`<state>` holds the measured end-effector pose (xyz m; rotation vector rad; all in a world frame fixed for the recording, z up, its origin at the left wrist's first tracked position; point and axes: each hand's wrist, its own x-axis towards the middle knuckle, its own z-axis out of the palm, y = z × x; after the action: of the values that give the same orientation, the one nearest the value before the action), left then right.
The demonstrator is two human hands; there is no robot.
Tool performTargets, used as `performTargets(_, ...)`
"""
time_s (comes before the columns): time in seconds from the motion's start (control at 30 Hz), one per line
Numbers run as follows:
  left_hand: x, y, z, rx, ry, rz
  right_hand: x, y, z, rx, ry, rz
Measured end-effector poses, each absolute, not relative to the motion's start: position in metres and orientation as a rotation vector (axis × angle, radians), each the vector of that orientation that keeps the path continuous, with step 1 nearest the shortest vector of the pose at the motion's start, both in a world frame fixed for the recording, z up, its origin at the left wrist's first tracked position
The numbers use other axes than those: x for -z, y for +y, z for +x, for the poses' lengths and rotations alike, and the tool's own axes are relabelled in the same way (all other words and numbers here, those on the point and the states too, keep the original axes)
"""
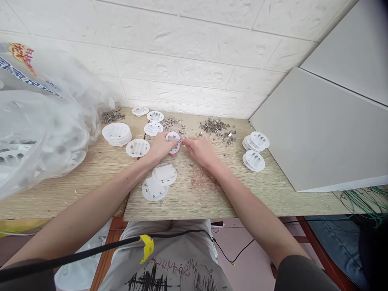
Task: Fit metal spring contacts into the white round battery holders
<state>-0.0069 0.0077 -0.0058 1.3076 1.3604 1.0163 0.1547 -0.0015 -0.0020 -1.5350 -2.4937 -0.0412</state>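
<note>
- White wall (194, 52) with a raised brick pattern, standing behind the work area.
- Wood-grain surface (194, 202), carrying the discs and metal parts.
- Pale grey panels (327, 133), slanting along the right side.
- Clear plastic bag (87, 105) with printed lettering, bulging at the left; white pieces show through it.
- Left hand (161, 147): its fingers are closed around a disc, thumb laid across the face.
- Right hand (199, 150): its fingers are drawn narrow at the disc's right edge; whether they pinch a small part is too small to tell.
- Overlapping pair of discs (166, 173), lying in front of the left hand, with flat rectangular faces up.
- Two stacks of discs (260, 140), near the panels, one nearer the wall.
- Stack of white discs (116, 132), left of the left hand, with a single disc (138, 148) beside it.
- Held disc (172, 136), white and slotted, raised between both hands near the middle of the surface.
- Heap of metal pieces (214, 125), beyond the right hand.
- Loose metal piece (191, 164), just in front of the right hand.
</note>
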Motion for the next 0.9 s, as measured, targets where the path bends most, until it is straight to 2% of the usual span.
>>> performTargets(0.53, 0.015, 0.008, -0.005, -1.069, 1.374, 1.336, 0.006, -0.002, 0.148, 0.154, -2.513, -1.585)
performTargets(0.9, 0.002, 0.011, -0.01, -1.008, 1.323, 1.294, 0.014, 0.002, 0.148, 0.115, -2.43, -1.538)
